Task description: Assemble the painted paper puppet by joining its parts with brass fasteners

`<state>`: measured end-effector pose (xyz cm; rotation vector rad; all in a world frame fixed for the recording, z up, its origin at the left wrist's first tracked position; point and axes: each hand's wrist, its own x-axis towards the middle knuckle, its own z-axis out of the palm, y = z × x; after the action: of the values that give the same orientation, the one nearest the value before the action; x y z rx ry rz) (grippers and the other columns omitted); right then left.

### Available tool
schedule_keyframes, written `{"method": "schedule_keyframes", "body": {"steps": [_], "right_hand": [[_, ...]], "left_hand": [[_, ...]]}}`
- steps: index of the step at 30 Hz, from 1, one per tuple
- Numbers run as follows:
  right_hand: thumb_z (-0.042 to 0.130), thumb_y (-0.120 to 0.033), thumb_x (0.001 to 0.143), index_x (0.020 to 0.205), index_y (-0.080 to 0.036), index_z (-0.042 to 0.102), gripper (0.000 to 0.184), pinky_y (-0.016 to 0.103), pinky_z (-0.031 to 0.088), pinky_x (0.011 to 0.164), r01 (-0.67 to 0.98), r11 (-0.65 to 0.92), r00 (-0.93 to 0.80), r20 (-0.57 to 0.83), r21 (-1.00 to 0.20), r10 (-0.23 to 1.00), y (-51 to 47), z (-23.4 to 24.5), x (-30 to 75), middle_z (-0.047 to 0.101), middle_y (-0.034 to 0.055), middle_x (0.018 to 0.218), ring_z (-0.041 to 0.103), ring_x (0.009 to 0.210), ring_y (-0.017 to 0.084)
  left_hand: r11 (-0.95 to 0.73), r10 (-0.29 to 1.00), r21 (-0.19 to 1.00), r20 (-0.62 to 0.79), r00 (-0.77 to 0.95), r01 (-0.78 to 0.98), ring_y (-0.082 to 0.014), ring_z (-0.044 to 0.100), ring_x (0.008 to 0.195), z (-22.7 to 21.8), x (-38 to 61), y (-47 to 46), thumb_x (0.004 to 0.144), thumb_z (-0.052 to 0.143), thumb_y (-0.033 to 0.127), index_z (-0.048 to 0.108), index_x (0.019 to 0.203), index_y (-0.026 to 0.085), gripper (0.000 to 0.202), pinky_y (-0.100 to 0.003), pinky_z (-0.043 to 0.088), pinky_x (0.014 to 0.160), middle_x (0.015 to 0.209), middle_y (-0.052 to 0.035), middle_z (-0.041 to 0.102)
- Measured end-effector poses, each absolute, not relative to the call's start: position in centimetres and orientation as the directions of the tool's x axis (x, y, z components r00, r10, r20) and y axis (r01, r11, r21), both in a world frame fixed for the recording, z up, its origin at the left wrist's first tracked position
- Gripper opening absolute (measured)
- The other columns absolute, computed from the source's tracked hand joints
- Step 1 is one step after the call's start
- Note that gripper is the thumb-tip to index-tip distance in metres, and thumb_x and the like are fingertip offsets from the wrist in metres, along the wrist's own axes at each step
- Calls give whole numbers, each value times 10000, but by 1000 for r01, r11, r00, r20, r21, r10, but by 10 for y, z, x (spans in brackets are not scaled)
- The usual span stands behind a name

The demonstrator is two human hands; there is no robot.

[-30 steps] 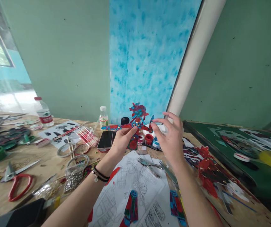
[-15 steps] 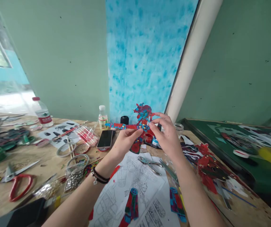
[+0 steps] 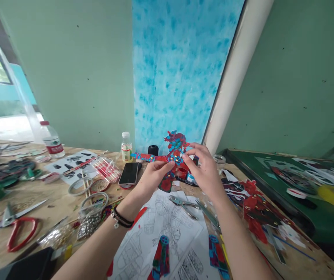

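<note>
— What has just been changing?
— The right hand [image 3: 202, 165] is no longer hovering spread at the outer arm of the painted jointed figure [image 3: 176, 158]; it is now meeting the shoulder side, so both hands are working around one joint.
— How are they gripping?
— The left hand [image 3: 152, 179] is pinching the figure beside that joint, thumb against finger. The right thumb and forefinger are bending toward each other at its edge; whether they are pinching it, I cannot tell.
— And the room?
— The figure is hanging over the far end of the drawing sheets [image 3: 155, 208], its long arm pointing left toward the small bottle [image 3: 126, 148], past the phone [image 3: 128, 173]. Paint pots [image 3: 190, 177] are crowding behind; pliers [image 3: 176, 201] are lying nearer. The most open space is lying above, before the blue panel [image 3: 181, 77].
</note>
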<state>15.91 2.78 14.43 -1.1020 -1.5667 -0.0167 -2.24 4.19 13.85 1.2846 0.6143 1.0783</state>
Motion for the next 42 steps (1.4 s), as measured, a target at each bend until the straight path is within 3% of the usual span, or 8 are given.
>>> {"method": "schedule_keyframes", "body": {"steps": [10, 14, 20, 26, 31, 33, 36, 42], "right_hand": [[598, -449, 995, 878, -246, 658, 242, 457, 498, 1020, 606, 565, 115, 765, -560, 634, 25, 145, 153, 666, 118, 1225, 631, 1207, 286], [588, -441, 992, 863, -245, 652, 244, 461, 486, 1046, 609, 559, 109, 757, -563, 644, 25, 144, 152, 663, 118, 1222, 627, 1222, 288], [615, -510, 987, 883, -256, 703, 288, 512, 461, 1106, 631, 540, 103, 750, -557, 654, 25, 145, 156, 663, 118, 1268, 603, 1281, 311], [633, -548, 975, 1140, -266, 704, 335, 477, 558, 991, 512, 573, 304, 759, -640, 576, 17, 156, 161, 658, 124, 1349, 612, 1289, 301], [653, -562, 959, 900, -245, 710, 328, 491, 543, 1037, 480, 570, 257, 728, -667, 635, 21, 153, 164, 714, 103, 1210, 668, 1180, 299], [650, -559, 961, 899, -243, 704, 326, 494, 538, 1042, 469, 556, 271, 711, -686, 649, 22, 152, 163, 724, 92, 1157, 685, 1132, 292], [638, -547, 972, 1068, -249, 705, 320, 505, 519, 1068, 469, 544, 324, 709, -696, 627, 20, 153, 161, 730, 91, 1189, 678, 1162, 287], [600, -507, 1003, 1185, -241, 665, 329, 497, 532, 1025, 592, 554, 344, 805, -585, 483, 19, 151, 154, 695, 113, 1268, 645, 1211, 282]], "left_hand": [[-191, 923, 958, 250, 292, -215, -162, 606, 573, 135, -19, 47, 755, 842, 578, 807, 687, 176, 409, -261, 447, 540, 579, -40, 691], [-224, 930, 954, 270, 249, -197, -171, 615, 595, 135, -18, 47, 759, 842, 561, 821, 732, 173, 390, -261, 447, 547, 584, -31, 693], [-63, 914, 952, 175, 365, -300, -193, 690, 671, 136, -21, 44, 785, 827, 597, 837, 812, 160, 438, -291, 549, 651, 736, -99, 772], [-7, 889, 965, 125, 440, -261, -204, 712, 713, 134, -21, 41, 793, 841, 538, 838, 794, 180, 359, -301, 566, 678, 809, -116, 798], [7, 836, 970, 127, 534, -241, -222, 721, 716, 131, -19, 39, 813, 819, 566, 849, 820, 204, 364, -331, 579, 685, 787, -111, 799], [16, 834, 964, 133, 535, -264, -222, 727, 730, 130, -18, 39, 811, 826, 559, 847, 820, 206, 354, -329, 583, 698, 794, -112, 801], [68, 855, 947, 106, 507, -313, -198, 726, 703, 130, -18, 40, 796, 855, 529, 836, 827, 186, 344, -294, 575, 665, 799, -111, 801], [186, 925, 889, -15, 379, -418, -159, 705, 579, 131, -21, 48, 888, 796, 418, 779, 877, 140, 278, -241, 550, 549, 754, -91, 783]]}}
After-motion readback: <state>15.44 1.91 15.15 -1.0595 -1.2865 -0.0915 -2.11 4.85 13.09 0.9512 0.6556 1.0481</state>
